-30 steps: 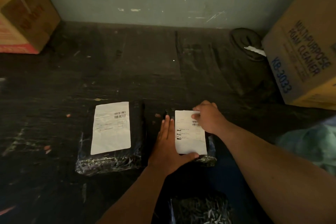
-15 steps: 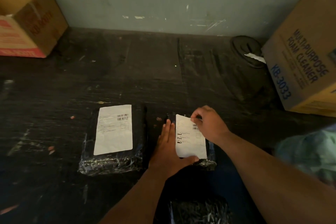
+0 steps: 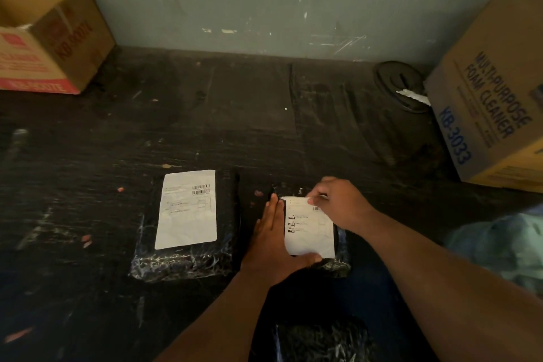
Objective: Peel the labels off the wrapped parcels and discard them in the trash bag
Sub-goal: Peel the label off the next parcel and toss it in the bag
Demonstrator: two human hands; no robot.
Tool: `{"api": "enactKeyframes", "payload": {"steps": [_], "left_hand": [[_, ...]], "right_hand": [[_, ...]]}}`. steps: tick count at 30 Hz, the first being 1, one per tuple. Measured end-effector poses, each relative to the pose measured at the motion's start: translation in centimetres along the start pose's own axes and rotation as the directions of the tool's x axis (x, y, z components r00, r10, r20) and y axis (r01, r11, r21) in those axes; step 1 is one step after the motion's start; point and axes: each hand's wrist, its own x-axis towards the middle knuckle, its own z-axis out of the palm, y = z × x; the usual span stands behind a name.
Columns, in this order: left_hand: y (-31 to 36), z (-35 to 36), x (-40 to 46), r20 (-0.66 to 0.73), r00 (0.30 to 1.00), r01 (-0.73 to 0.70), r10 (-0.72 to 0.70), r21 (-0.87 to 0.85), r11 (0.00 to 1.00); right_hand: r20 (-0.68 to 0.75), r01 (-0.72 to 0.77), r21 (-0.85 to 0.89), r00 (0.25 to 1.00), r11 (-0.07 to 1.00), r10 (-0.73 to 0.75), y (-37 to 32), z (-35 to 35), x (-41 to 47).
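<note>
The far right corner of the label [image 3: 310,226] is pinched between thumb and fingertips of the right hand [image 3: 338,204], and the corner appears to be curled back off the wrap, though the dim light leaves the extent of the lift uncertain; a second ago that corner lay flat under the same fingers, so the peel has been started rather than merely sought. The small parcel [image 3: 338,261] is pinned by the left hand [image 3: 273,244], laid flat with straight fingers along the parcel's left side and the thumb hooked under its near edge; that hold is unchanged from a second ago. The parcel lies near the front edge of the dark tabletop [image 3: 205,114], right of centre; a larger parcel [image 3: 185,261] just to its left carries its own label [image 3: 188,209], untouched. A third wrapped parcel [image 3: 320,341] is seen at the front edge. No trash bag can be identified with confidence, so discarding is judged some way off.
</note>
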Motion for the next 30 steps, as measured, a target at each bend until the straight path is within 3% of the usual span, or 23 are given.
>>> {"api": "enactKeyframes", "payload": {"steps": [4, 9, 13, 18, 25, 30], "left_hand": [[0.1, -0.1, -0.2, -0.005, 1.000, -0.003, 0.003, -0.010, 1.000], [0.1, -0.4, -0.2, 0.037, 0.999, -0.014, 0.014, 0.011, 1.000], [-0.2, -0.6, -0.2, 0.066, 0.997, -0.031, 0.030, 0.019, 0.999], [-0.1, -0.3, -0.3, 0.045, 0.999, -0.002, 0.002, -0.006, 1.000], [0.0, -0.3, -0.3, 0.037, 0.999, 0.001, -0.002, 0.020, 1.000], [0.0, -0.4, -0.4, 0.035, 0.999, 0.023, -0.024, 0.028, 0.999]], "right_hand": [[-0.027, 0.076, 0.004, 0.997, 0.997, -0.076, 0.6, -0.3, -1.1], [-0.060, 0.056, -0.340, 0.995, 0.939, -0.082, -0.6, -0.1, -1.8], [-0.102, 0.010, -0.349, 0.994, 0.937, -0.048, -1.0, -0.1, -1.9], [-0.042, 0.128, -0.431, 0.986, 0.893, -0.161, -1.8, -0.5, -2.9], [0.013, 0.223, -0.343, 0.972, 0.912, -0.233, -2.3, -2.0, -5.4], [-0.031, 0.232, -0.234, 0.969, 0.944, -0.246, -2.4, -2.7, -7.4]]}}
